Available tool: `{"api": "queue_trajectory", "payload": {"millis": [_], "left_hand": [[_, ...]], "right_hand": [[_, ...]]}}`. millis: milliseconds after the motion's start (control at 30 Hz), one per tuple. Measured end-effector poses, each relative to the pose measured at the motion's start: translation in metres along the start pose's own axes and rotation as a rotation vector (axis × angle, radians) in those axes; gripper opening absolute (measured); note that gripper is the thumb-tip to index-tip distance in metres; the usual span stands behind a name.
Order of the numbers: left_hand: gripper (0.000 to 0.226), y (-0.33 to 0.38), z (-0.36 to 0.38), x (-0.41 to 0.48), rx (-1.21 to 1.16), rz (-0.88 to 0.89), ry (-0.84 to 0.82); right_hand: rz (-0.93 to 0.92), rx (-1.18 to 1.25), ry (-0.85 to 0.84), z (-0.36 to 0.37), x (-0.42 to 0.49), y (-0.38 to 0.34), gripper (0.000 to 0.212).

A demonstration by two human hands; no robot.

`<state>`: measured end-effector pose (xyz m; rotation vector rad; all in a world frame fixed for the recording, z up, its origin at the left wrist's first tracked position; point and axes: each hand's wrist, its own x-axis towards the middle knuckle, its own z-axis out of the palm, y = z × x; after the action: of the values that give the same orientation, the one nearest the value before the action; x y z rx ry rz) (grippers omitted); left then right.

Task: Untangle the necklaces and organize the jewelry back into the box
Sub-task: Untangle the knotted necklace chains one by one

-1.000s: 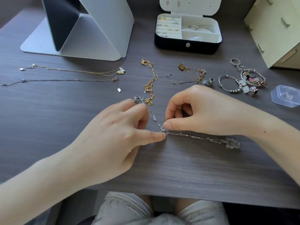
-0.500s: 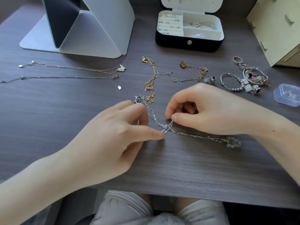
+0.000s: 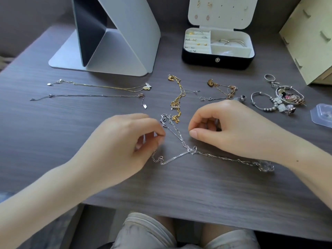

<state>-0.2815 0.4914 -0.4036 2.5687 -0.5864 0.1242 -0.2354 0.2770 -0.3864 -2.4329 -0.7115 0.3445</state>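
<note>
Left hand point(image 3: 124, 142): fingers curled, tips pinched together on one end of the silver chains point(image 3: 191, 150), which runs up from the table point(image 3: 62, 133) into them; the view there is blurred. Right hand point(image 3: 237, 130): fingers curled in, thumb tip close to the forefinger, nothing visible in its grip, held just above and clear of the chains. The chains lie between the hands, knotted at mid-length. One strand leads up to a charm point(image 3: 164, 120); another leads right to a clear pendant point(image 3: 265, 167) under the right wrist. Box point(image 3: 217, 59): open at the far edge, lid upright, small pieces in its compartments. A gold chain point(image 3: 177, 99) lies bunched beyond the hands. Two necklaces point(image 3: 100, 86) lie straightened at the left. A bracelet pile point(image 3: 280, 102) sits at the right. A grey stand point(image 3: 125, 42) is at the far left.
</note>
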Motion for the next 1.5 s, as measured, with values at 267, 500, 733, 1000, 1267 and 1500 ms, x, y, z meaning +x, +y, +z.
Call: {"api": "queue_trajectory", "payload": {"millis": [267, 500, 733, 1000, 1267, 1500], "left_hand": [[0.019, -0.005, 0.013, 0.04, 0.093, -0.281, 0.049], [0.01, 0.0, 0.006, 0.044, 0.08, -0.421, -0.052], [0.014, -0.002, -0.006, 0.024, -0.265, -0.506, 0.007], [0.012, -0.001, -0.014, 0.011, -0.621, -0.463, 0.029], [0.015, -0.002, -0.018, 0.011, -0.708, -0.38, -0.006], [0.005, -0.001, -0.021, 0.004, -0.641, -0.239, -0.082]], "right_hand": [[0.009, -0.058, 0.106, 0.002, 0.008, -0.003, 0.007], [0.025, -0.08, 0.121, 0.004, 0.009, -0.001, 0.007], [-0.019, -0.086, 0.149, 0.011, 0.017, -0.006, 0.005], [-0.106, -0.19, 0.071, 0.018, 0.032, -0.017, 0.019], [-0.146, -0.316, -0.066, 0.012, 0.042, -0.022, 0.004], [-0.132, -0.064, 0.008, 0.008, 0.039, -0.019, 0.009]]}}
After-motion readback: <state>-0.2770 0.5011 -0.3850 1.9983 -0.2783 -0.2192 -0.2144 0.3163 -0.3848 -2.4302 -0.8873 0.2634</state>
